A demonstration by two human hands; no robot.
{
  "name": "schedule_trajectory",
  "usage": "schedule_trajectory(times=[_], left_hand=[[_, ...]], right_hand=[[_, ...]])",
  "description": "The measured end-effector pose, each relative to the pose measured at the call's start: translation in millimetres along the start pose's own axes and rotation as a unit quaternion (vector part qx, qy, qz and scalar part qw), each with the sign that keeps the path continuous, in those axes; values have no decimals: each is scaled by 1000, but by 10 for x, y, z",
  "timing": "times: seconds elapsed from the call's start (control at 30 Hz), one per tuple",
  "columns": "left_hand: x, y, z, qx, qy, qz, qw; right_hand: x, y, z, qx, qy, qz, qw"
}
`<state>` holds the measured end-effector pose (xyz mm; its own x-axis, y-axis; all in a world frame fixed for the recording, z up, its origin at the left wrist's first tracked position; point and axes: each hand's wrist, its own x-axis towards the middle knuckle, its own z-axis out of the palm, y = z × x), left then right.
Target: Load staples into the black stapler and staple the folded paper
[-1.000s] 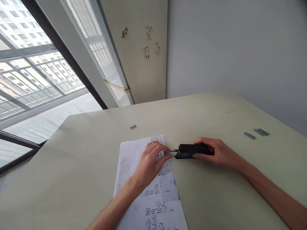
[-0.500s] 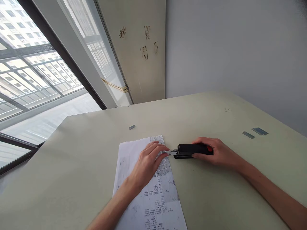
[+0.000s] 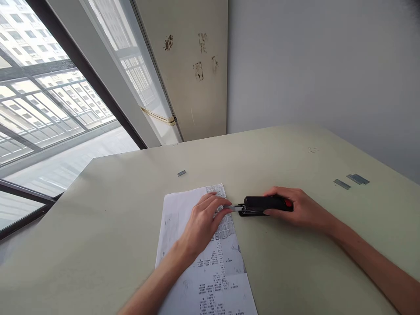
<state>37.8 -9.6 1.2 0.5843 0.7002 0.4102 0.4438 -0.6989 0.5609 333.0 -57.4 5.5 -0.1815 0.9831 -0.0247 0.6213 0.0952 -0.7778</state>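
Right hand point(image 3: 298, 207) around end of stapler point(image 3: 260, 203)

Right hand point(image 3: 299, 208) around black stapler point(image 3: 257, 203), left hand point(image 3: 202, 220) pinching metal strip point(image 3: 236, 208), printed paper point(image 3: 223, 264) on pale table point(image 3: 295, 267)

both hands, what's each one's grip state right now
Left hand: closed, pinching the silver strip protruding from the black stapler.
Right hand: closed, holding the black stapler.

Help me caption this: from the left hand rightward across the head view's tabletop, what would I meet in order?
Left hand, silver strip, black stapler, right hand, grey strips.
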Motion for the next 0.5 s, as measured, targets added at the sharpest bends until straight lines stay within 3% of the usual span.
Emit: schedule_trajectory(times=[0.33, 0.5], left_hand=[[21, 30, -1, -2, 21, -16, 1000], [15, 28, -4, -8, -4, -13, 1000]], right_hand=[[7, 17, 10, -6, 4, -5, 1000], [12, 18, 7, -4, 2, -2, 1000]])
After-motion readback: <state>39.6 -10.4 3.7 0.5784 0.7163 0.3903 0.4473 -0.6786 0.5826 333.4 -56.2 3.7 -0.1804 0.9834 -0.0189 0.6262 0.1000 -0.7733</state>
